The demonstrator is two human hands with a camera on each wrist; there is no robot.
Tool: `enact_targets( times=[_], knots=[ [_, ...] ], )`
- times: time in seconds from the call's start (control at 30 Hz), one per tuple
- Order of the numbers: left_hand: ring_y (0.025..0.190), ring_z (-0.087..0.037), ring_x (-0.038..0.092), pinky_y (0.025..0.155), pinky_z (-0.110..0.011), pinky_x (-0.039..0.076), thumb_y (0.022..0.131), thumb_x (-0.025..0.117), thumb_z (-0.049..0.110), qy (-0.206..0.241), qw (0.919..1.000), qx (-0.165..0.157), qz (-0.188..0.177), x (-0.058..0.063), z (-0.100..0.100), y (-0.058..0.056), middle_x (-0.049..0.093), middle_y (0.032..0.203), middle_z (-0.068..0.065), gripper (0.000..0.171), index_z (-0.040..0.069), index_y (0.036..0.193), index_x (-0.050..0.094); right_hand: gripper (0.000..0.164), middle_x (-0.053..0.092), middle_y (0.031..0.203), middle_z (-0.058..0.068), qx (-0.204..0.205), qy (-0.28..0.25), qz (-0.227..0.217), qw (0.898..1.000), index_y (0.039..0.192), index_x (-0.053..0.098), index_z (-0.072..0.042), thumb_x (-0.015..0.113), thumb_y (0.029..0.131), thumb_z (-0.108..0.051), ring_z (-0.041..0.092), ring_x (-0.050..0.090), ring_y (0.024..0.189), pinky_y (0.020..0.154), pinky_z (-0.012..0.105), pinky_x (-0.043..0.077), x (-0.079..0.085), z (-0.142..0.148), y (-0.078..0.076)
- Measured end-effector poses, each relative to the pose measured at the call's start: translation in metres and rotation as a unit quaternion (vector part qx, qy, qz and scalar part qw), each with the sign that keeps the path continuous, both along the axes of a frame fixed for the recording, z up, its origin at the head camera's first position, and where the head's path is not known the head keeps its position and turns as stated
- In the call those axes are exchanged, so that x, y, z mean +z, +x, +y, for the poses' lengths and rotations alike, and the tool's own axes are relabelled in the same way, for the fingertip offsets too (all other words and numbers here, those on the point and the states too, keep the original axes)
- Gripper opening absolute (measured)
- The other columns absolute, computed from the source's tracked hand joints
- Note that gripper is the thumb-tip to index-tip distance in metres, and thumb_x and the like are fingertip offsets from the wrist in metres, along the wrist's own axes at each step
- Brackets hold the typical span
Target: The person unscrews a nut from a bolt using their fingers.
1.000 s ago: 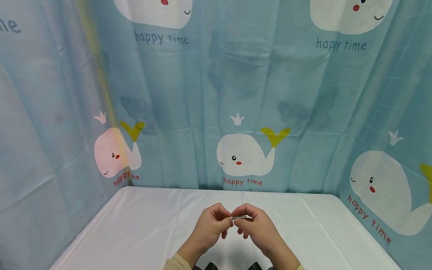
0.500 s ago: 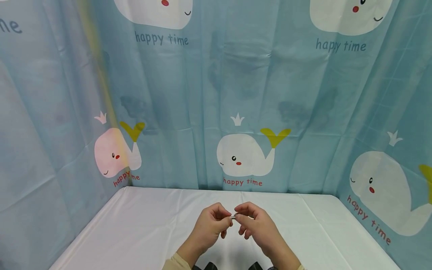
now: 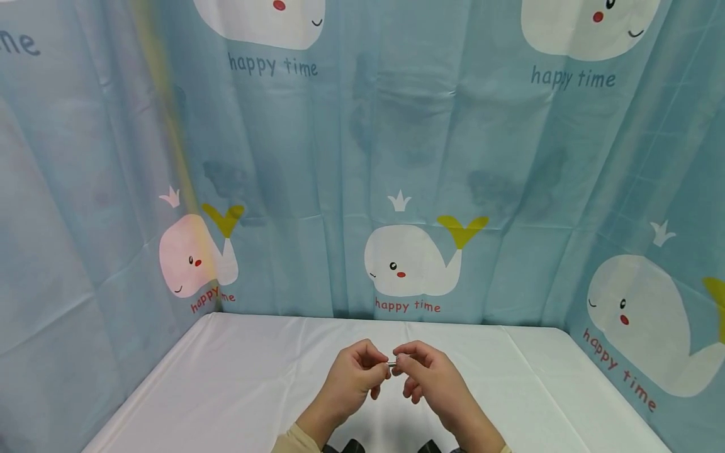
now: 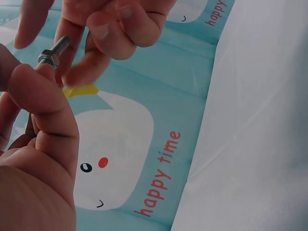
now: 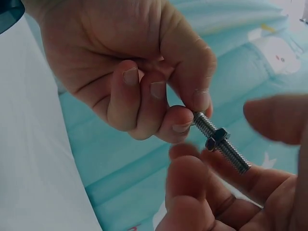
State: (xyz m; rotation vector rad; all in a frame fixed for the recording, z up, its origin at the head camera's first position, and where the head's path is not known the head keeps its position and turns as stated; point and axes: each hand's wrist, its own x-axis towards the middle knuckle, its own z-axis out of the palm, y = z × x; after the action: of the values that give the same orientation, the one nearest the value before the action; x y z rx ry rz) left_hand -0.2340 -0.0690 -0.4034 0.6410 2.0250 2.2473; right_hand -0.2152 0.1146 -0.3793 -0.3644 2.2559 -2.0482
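Observation:
A threaded metal bolt (image 5: 236, 159) with a hex nut (image 5: 216, 138) partway along it is held between the hands. My left hand (image 3: 354, 380) pinches one end of the bolt between thumb and forefinger; its other fingers are curled. My right hand (image 3: 436, 380) is around the free end. In the right wrist view its thumb (image 5: 274, 118) stands apart from the bolt, and its forefinger passes close behind the threads; whether it touches cannot be told. The left wrist view shows the nut near the left fingertips and bare thread beyond it. The pinched end is hidden.
A white-covered table (image 3: 243, 371) lies beneath the hands. Behind and to both sides hangs a light blue curtain (image 3: 340, 157) printed with whales. Two dark objects (image 3: 354, 447) show at the bottom edge, near the wrists.
My right thumb and fingers have shifted on the bolt's free end, which showed longer in the head view a second ago. The left hand keeps its pinch and has barely moved.

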Motion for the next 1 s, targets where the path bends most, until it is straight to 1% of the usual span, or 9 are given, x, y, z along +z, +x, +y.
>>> enact_targets(
  times=[0.13,0.23,0.37,0.53,0.63,0.73,0.83,0.9,1.0],
  knots=[
    [0.052,-0.016,0.050,0.050,-0.025,0.047,0.087,0.060,-0.005,-0.002,1.0000,-0.001,0.000,0.0003,0.0001,0.0004,0.065,0.080,-0.009,0.011,-0.007,0.097,0.060,0.029,0.065,0.080,0.012,-0.002,0.010,-0.001,1.000,0.102,0.067,0.000,0.062,0.099,-0.028,0.020,0.054,0.058,0.052,0.029,0.048,0.0007,-0.0004,0.0008],
    [0.052,-0.016,0.050,0.050,-0.025,0.047,0.087,0.060,-0.005,-0.002,1.0000,-0.001,-0.002,0.0004,-0.0004,0.0006,0.065,0.080,-0.009,0.010,-0.007,0.097,0.061,0.020,0.066,0.091,0.014,-0.005,0.005,0.011,1.000,0.106,0.066,-0.001,0.065,0.096,-0.018,0.023,0.057,0.063,0.054,0.029,0.048,0.0003,-0.0001,0.0009],
    [0.053,-0.016,0.050,0.050,-0.025,0.047,0.087,0.060,-0.005,0.000,1.0000,0.000,-0.004,0.0006,-0.0007,0.0004,0.065,0.080,-0.010,0.010,-0.007,0.097,0.061,0.028,0.065,0.107,0.016,-0.010,-0.005,0.013,1.000,0.117,0.064,-0.001,0.066,0.092,-0.014,0.027,0.062,0.068,0.056,0.030,0.050,-0.0002,0.0006,0.0001],
    [0.053,-0.016,0.050,0.050,-0.025,0.047,0.086,0.061,-0.005,0.000,1.0000,-0.001,-0.002,0.0007,-0.0005,0.0008,0.065,0.080,-0.010,0.012,-0.008,0.098,0.061,0.035,0.067,0.086,0.012,-0.012,0.007,-0.005,1.000,0.107,0.066,0.000,0.062,0.098,-0.033,0.022,0.059,0.063,0.055,0.029,0.050,-0.0005,0.0003,-0.0005],
    [0.053,-0.016,0.050,0.050,-0.025,0.047,0.086,0.060,-0.005,0.000,1.0000,-0.001,-0.001,0.0007,-0.0003,0.0009,0.065,0.080,-0.010,0.014,-0.009,0.099,0.060,0.032,0.065,0.077,0.012,-0.015,0.015,-0.002,1.000,0.100,0.067,0.000,0.063,0.098,-0.032,0.021,0.057,0.061,0.054,0.029,0.049,-0.0003,-0.0003,0.0001],
    [0.053,-0.016,0.050,0.050,-0.025,0.047,0.087,0.060,-0.005,-0.001,1.0000,0.000,-0.002,0.0007,-0.0004,0.0008,0.065,0.080,-0.010,0.013,-0.009,0.099,0.061,0.020,0.066,0.086,0.013,-0.017,0.014,0.012,1.000,0.103,0.068,-0.001,0.065,0.096,-0.019,0.023,0.058,0.064,0.055,0.030,0.049,0.0007,-0.0002,0.0012],
    [0.053,-0.016,0.050,0.050,-0.025,0.047,0.087,0.061,-0.004,-0.002,1.0000,0.001,-0.003,0.0010,-0.0007,0.0007,0.065,0.080,-0.010,0.011,-0.007,0.097,0.062,0.024,0.066,0.100,0.014,-0.011,0.007,0.018,1.000,0.113,0.066,-0.001,0.066,0.091,-0.012,0.026,0.061,0.068,0.056,0.030,0.050,0.0016,0.0004,0.0018],
    [0.053,-0.016,0.050,0.050,-0.025,0.047,0.087,0.061,-0.004,-0.003,1.0000,0.002,-0.004,0.0011,-0.0008,0.0008,0.066,0.080,-0.010,0.011,-0.006,0.097,0.062,0.027,0.066,0.101,0.014,-0.005,0.005,0.013,1.000,0.115,0.065,-0.001,0.065,0.093,-0.016,0.026,0.062,0.068,0.056,0.030,0.051,0.0017,0.0005,0.0015],
    [0.053,-0.016,0.050,0.050,-0.025,0.047,0.086,0.061,-0.005,-0.004,1.0000,0.000,-0.004,0.0013,-0.0005,0.0009,0.066,0.080,-0.009,0.012,-0.007,0.098,0.062,0.029,0.067,0.087,0.012,-0.003,0.010,-0.001,1.000,0.109,0.066,-0.001,0.062,0.098,-0.027,0.023,0.060,0.063,0.055,0.030,0.050,0.0012,0.0001,0.0008]
  ],
)
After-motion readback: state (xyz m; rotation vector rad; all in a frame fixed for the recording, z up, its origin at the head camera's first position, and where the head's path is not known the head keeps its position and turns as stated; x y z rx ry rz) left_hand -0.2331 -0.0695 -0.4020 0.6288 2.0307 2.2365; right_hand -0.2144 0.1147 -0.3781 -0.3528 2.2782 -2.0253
